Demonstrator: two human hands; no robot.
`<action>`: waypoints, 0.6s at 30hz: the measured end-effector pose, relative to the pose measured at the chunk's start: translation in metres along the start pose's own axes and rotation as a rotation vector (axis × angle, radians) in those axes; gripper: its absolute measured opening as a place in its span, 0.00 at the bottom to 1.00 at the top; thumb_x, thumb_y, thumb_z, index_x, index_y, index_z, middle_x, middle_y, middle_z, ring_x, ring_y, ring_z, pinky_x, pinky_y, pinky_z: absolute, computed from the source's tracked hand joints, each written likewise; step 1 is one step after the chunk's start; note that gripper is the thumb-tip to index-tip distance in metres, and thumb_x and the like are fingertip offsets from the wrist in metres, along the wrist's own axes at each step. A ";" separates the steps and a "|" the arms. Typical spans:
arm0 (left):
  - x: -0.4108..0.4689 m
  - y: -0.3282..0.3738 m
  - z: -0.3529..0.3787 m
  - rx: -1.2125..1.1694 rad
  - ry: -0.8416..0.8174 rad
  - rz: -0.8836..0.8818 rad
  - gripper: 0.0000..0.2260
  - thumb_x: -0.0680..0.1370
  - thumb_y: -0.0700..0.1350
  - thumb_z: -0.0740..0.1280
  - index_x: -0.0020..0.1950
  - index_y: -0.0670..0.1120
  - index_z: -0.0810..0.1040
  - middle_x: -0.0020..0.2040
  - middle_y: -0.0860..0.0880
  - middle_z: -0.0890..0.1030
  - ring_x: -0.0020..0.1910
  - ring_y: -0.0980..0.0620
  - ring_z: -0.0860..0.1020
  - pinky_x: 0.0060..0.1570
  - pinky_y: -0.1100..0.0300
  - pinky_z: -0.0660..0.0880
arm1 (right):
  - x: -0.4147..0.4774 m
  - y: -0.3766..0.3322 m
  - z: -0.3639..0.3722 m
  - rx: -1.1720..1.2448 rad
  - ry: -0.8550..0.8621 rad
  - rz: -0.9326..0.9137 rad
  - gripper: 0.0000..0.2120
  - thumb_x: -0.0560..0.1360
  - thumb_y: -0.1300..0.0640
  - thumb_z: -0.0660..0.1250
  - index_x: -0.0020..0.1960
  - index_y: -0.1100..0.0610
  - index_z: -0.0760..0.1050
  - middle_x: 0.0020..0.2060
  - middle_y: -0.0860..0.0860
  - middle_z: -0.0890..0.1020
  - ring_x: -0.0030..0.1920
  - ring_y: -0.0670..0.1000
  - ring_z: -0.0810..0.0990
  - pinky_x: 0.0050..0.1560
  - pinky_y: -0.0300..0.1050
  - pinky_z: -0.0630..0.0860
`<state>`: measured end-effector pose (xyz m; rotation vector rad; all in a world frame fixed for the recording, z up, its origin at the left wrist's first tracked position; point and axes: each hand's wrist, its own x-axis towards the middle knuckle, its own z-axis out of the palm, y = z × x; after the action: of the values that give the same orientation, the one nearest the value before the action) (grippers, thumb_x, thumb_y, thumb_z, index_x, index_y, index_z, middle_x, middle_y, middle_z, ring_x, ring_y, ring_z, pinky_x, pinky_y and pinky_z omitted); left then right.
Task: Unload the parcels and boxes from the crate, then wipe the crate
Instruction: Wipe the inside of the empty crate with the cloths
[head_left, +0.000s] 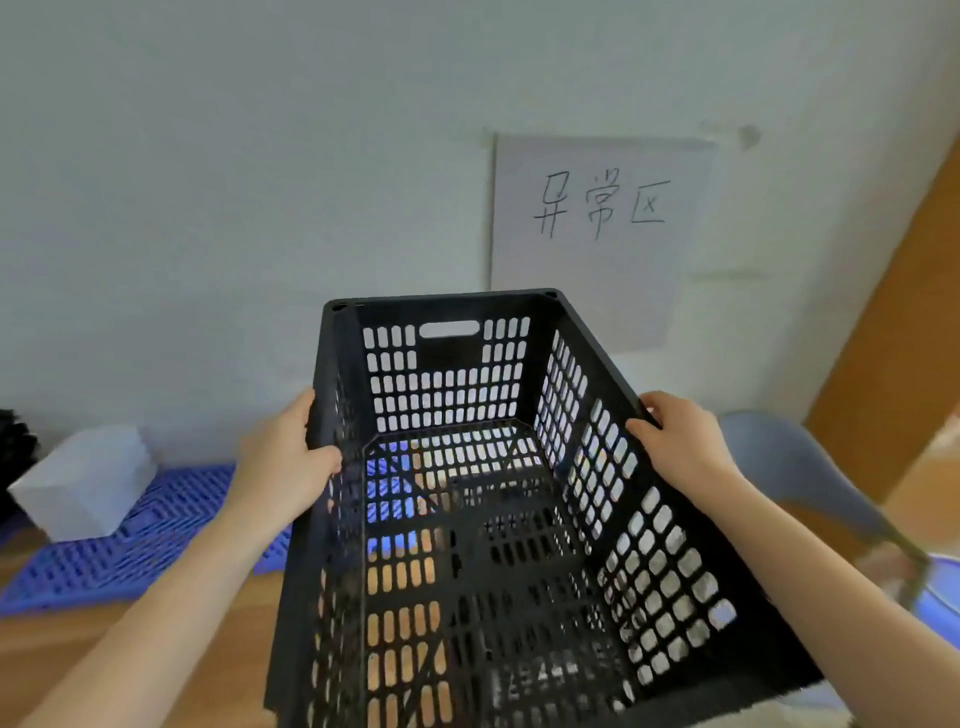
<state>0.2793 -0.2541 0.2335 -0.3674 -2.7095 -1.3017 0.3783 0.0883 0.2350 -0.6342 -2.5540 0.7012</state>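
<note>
A black perforated plastic crate (447, 306) fills the middle of the head view, held up in the air with its open top facing me. Nothing lies inside it; the floor shows through its slotted bottom. My left hand (285, 457) grips the crate's left rim, thumb inside the wall. My right hand (680, 441) grips the right rim the same way. A white box (85, 486) sits outside the crate at the far left, on a blue slatted pallet (171, 530).
A white wall stands close ahead, with a paper sign (597, 228) taped to it. The floor is wooden. A grey-blue chair (795, 462) is at the right, with a wooden panel (893, 332) behind it. A dark object (13, 441) is at the left edge.
</note>
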 end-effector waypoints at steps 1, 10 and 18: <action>0.002 0.005 0.019 -0.013 -0.019 0.020 0.29 0.72 0.31 0.68 0.69 0.51 0.69 0.53 0.52 0.81 0.44 0.56 0.79 0.39 0.64 0.71 | 0.001 0.017 -0.005 -0.010 0.015 0.023 0.11 0.78 0.58 0.63 0.59 0.58 0.76 0.48 0.55 0.83 0.44 0.55 0.77 0.43 0.45 0.71; 0.046 0.017 0.146 -0.018 -0.138 0.014 0.34 0.76 0.33 0.66 0.76 0.56 0.58 0.52 0.51 0.77 0.37 0.49 0.80 0.40 0.54 0.77 | 0.044 0.118 0.001 -0.054 0.010 0.143 0.12 0.78 0.58 0.64 0.61 0.59 0.77 0.49 0.54 0.83 0.46 0.53 0.81 0.46 0.45 0.75; 0.135 -0.034 0.235 0.034 -0.140 -0.065 0.33 0.78 0.35 0.66 0.77 0.54 0.57 0.61 0.41 0.79 0.29 0.49 0.78 0.25 0.63 0.71 | 0.142 0.166 0.092 -0.054 -0.058 0.172 0.12 0.78 0.58 0.64 0.61 0.57 0.77 0.48 0.53 0.83 0.44 0.51 0.78 0.44 0.43 0.73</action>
<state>0.1410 -0.0688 0.0885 -0.3842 -2.8781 -1.2899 0.2693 0.2564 0.1085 -0.8715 -2.6011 0.7183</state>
